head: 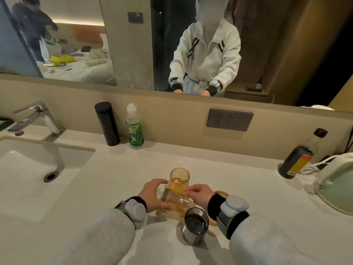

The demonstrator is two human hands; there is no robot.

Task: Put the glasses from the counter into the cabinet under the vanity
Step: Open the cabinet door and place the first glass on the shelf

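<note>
Several glasses stand in a tight group near the front edge of the white counter (118, 175). An upright amber glass (179, 178) is the farthest. Just in front of it, a second amber glass (174, 200) is tilted on its side. My left hand (152, 196) wraps around this tilted glass from the left. My right hand (200, 194) closes its fingertips on the amber glasses from the right, at the foot of the upright one. A dark smoky glass (195, 223) stands free, nearest to me. Behind my right wrist shows part of another amber rim (222, 193). The cabinet is out of view.
A sink (28, 169) and faucet (38, 119) take up the left. A black flask (107, 123) and a green bottle (134, 129) stand against the back wall. At the right are a dark sauce bottle (298, 159) and a pale green kettle (338, 182). A mirror runs above.
</note>
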